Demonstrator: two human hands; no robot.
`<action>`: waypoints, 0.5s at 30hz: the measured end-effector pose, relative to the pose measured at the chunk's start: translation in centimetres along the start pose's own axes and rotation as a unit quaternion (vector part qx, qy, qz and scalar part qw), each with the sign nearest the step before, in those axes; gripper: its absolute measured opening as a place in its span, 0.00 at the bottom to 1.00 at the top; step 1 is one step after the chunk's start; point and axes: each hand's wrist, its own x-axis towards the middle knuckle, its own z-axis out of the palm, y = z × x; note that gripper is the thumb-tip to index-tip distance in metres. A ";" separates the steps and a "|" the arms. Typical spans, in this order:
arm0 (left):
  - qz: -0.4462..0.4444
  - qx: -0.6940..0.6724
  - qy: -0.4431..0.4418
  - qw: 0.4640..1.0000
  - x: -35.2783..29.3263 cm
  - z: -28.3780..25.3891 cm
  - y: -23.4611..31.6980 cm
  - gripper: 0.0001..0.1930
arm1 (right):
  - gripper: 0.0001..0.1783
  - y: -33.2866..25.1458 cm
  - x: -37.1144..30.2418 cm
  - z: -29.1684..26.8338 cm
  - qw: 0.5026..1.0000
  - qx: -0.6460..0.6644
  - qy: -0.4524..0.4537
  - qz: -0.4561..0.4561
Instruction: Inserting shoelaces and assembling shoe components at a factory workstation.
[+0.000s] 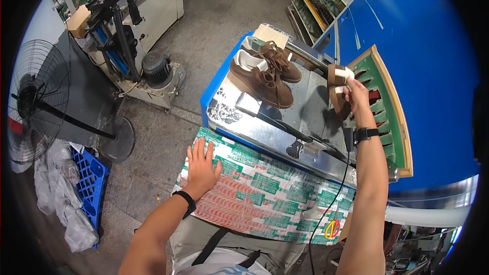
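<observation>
My right hand point(358, 98) reaches to the mouth of a blue machine, fingers closed at the white-lined opening of a brown shoe point(338, 103). Another brown shoe point(334, 74) lies right beside it, at the slotted green curtain point(388, 117). My left hand point(202, 167) rests flat, fingers spread, on a board point(244, 193) covered in green, white and red printed tape. A pair of brown lace-up shoes point(262, 84) with white linings stands upright on the left of the metal machine bed point(306, 114), apart from both hands.
Scissors point(332, 229) with yellow and red handles lie on the board's right, near a black cable point(326, 209). To the left stand a fan point(38, 97), a blue crate point(91, 183) with plastic bags and a machine with a motor point(156, 66). A wire rack point(316, 10) stands behind.
</observation>
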 end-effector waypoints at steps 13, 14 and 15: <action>0.010 -0.042 -0.025 0.999 0.6 -0.4 -0.5 0.43 | 0.20 -7.9 9.7 18.1 0.977 0.202 -0.069 -0.010; 0.007 -0.046 -0.028 0.998 0.6 -0.4 -0.6 0.43 | 0.23 -8.4 9.8 19.6 0.974 0.204 -0.099 -0.002; 0.006 -0.052 -0.031 0.998 0.6 -0.5 -0.6 0.43 | 0.25 -8.7 10.4 20.5 0.970 0.205 -0.127 0.003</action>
